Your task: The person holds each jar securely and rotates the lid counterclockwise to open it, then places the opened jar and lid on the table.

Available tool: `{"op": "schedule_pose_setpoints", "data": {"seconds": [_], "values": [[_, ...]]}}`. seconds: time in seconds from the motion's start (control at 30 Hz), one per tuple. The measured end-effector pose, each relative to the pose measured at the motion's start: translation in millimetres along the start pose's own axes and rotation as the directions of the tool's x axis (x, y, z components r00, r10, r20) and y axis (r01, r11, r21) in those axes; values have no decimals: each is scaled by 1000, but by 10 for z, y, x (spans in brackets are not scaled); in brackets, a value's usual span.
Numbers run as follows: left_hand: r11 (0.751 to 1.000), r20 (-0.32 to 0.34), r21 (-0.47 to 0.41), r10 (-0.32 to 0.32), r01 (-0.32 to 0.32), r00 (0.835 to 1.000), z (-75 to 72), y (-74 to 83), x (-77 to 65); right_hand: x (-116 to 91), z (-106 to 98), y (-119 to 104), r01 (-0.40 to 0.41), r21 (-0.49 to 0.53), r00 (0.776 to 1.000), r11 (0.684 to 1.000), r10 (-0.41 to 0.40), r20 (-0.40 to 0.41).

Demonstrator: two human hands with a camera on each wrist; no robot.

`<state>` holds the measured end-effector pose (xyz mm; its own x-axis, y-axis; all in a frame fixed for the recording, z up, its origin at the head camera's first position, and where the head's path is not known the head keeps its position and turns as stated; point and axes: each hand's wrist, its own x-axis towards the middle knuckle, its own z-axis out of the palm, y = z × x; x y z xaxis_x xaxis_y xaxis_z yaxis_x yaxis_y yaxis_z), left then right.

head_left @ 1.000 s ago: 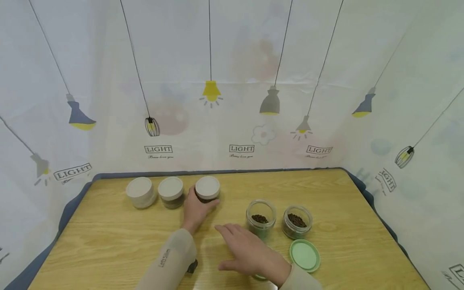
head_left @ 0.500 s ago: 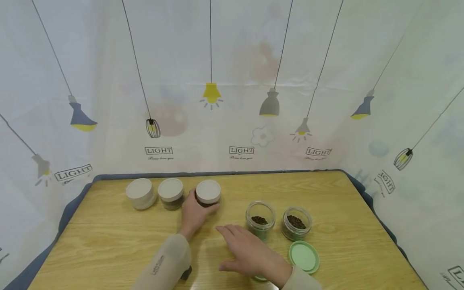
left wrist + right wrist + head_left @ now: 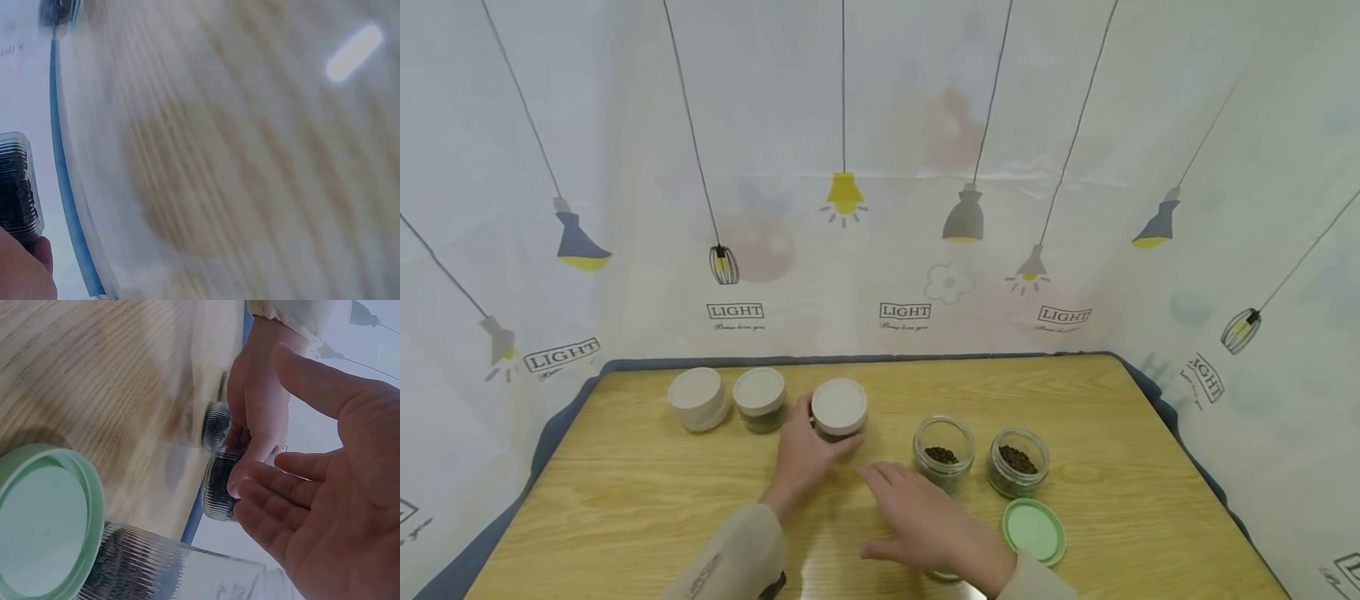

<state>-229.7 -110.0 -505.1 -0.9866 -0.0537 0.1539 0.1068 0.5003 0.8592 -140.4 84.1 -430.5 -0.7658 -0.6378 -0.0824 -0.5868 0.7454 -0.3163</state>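
Note:
My left hand grips a clear ribbed jar with a white lid and dark contents, fingers and thumb around its side. In the left wrist view the held jar shows at the left edge above the hand. Whether its base touches the table cannot be told. To the right, my right hand hovers with fingers extended and thumb apart, holding nothing. Beyond its fingertips is an uncovered glass jar of dark brown beans. The right wrist view shows the right palm near the left hand.
Two more white-lidded jars stand at the back left, one pale and one dark inside. A second uncovered bean jar is at right, with a green lid before it. Another green lid lies partly under the right arm.
My left hand has brought the white-lidded jar a little nearer and slightly right, away from the two other lidded jars. The right hand has barely moved.

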Motion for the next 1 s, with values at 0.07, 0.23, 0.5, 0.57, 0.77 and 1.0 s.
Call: {"op": "schedule_pose_setpoints", "data": {"seconds": [0.07, 0.23, 0.5, 0.57, 0.77, 1.0], "values": [[1000, 1, -6, 9, -9, 1000, -15, 7, -47, -16, -18, 0, 1, -8, 1000, 1000, -1, -11], [1000, 13, -25, 5, -5, 1000, -61, -17, -177, -47, -69, -9, 19, -1, 1000, 1000, -19, -18], [1000, 43, -24, 1, 0, 999, -156, -35, -341, -38, -94, -13, 11, -5, 1000, 1000, -11, -17], [1000, 49, -27, 8, -7, 999, -177, -25, -366, -35, -103, -18, 10, -6, 1000, 1000, -11, -24], [999, 61, -9, 42, -42, 997, -216, -28, -426, -39, -142, -49, -3, -14, 999, 1000, 2, -43], [998, 81, -21, 67, -66, 994, -233, -33, -497, -7, -192, -61, -1, -65, 990, 998, -8, -139]]}}
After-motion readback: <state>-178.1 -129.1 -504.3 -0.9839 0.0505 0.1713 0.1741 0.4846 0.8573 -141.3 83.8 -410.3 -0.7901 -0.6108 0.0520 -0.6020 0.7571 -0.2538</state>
